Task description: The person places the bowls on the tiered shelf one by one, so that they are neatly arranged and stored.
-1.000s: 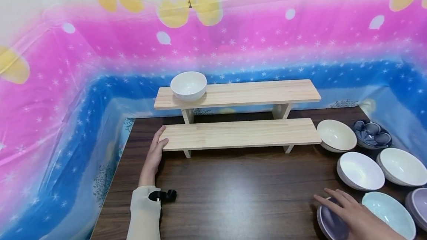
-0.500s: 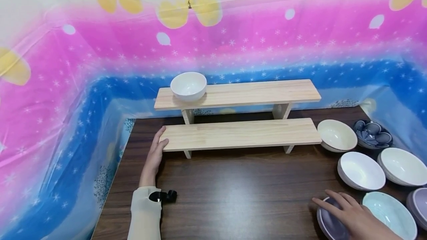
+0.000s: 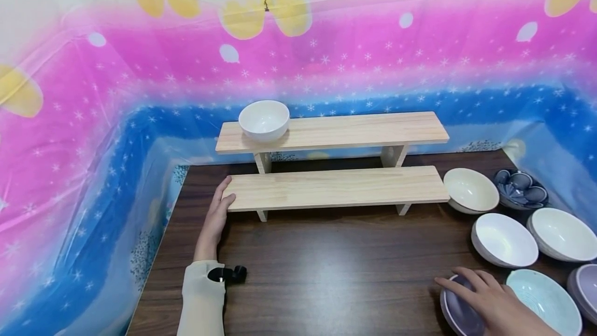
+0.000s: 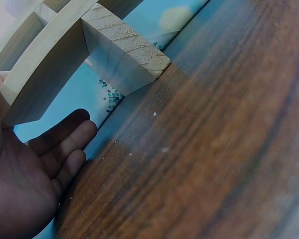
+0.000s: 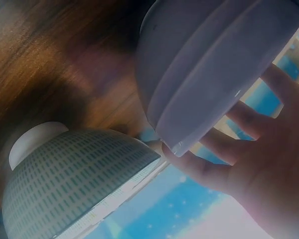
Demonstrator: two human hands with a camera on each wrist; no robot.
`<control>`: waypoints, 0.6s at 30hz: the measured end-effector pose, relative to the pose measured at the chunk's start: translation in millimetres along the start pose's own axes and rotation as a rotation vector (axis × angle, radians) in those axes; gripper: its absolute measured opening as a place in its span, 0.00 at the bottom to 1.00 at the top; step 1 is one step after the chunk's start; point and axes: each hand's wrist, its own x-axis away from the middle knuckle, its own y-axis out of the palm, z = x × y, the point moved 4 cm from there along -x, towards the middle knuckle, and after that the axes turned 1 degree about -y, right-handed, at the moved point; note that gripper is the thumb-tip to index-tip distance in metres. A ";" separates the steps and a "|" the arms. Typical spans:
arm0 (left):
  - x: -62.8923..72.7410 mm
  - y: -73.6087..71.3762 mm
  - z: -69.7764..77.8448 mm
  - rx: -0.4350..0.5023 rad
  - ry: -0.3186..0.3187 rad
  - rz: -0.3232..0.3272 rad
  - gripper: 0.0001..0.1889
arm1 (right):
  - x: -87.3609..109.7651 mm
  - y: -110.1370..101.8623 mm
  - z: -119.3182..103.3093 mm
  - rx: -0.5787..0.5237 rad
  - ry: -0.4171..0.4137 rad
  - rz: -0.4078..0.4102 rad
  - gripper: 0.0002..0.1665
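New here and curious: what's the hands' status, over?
Left hand holds lower shelf. Right hand over purple bowl. Aqua bowl close by, might get bumped.

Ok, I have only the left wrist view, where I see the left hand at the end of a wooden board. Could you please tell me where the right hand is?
Observer: The right hand is over a purple bowl, at the lower right of the head view.
Operator: Thank you. And is there any bowl standing on the shelves?
Observer: Yes, one white bowl stands on the upper shelf, near its left end.
Operator: I understand. What is beside the purple bowl, please?
Observer: A pale bowl with green dashes on its outside, as the right wrist view shows.
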 end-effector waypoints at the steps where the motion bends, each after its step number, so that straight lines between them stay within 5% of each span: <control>1: 0.0 0.0 0.3 0.000 0.000 0.000 0.31 | -0.4 -0.2 0.0 -0.006 0.003 -0.003 0.63; 18: 0.4 -0.5 0.0 -0.007 -0.007 -0.001 0.31 | -4.1 -4.7 1.6 -0.089 0.043 -0.058 0.64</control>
